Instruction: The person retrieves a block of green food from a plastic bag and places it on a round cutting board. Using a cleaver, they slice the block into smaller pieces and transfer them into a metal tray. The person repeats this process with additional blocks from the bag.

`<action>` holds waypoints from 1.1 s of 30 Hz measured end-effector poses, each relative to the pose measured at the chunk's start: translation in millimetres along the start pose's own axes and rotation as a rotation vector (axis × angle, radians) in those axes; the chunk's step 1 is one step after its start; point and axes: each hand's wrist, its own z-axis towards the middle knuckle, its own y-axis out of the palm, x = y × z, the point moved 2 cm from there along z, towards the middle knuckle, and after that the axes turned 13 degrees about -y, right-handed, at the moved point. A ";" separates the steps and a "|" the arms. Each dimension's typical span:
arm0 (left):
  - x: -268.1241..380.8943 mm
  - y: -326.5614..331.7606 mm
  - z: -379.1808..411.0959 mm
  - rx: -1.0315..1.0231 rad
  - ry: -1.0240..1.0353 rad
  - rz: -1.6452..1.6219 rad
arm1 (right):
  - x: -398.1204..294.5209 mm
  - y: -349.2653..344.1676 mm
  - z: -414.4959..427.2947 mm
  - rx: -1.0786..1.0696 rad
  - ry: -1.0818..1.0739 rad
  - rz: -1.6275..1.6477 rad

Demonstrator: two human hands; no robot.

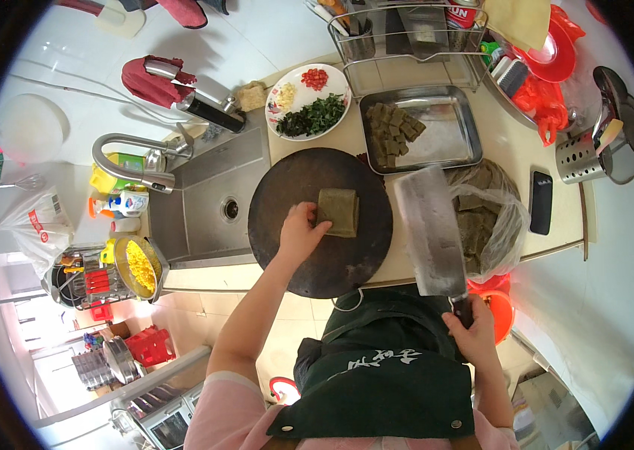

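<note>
On a round dark chopping board (277, 185) lies a square greenish-brown block of food (339, 212), which looks folded or stacked. My left hand (301, 230) touches its left edge with thumb and fingers. My right hand (475, 332) grips the dark handle of a broad cleaver (430, 230), held up to the right of the board. Behind the blade, a clear plastic bag (505, 242) holds more brownish pieces. A steel tray (446, 129) beyond the board has small cut brown cubes (393, 132) at its left. Near it, an oval plate (317, 84) carries chopped greens, diced red pieces and minced pale bits.
Left of the board is a steel sink (210, 208) with a curved faucet (125, 140). A colander of yellow food (141, 267) sits beyond it. A wire rack (412, 56) stands at the back. At the right are a phone (540, 202) and a perforated utensil holder (578, 160).
</note>
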 end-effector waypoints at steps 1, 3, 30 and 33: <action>2.5 -3.2 2.1 0.083 0.128 0.086 | -3.4 7.6 1.8 -0.014 -0.023 -0.012; 8.1 -8.8 9.9 0.120 0.376 0.194 | -14.2 23.7 8.1 -0.079 0.018 -0.039; 12.2 -5.2 15.4 -0.050 0.748 0.151 | -7.8 149.4 25.3 0.019 -0.243 -0.201; 7.7 -0.5 18.4 -0.054 0.798 0.113 | -20.3 152.5 30.4 0.008 -0.222 -0.219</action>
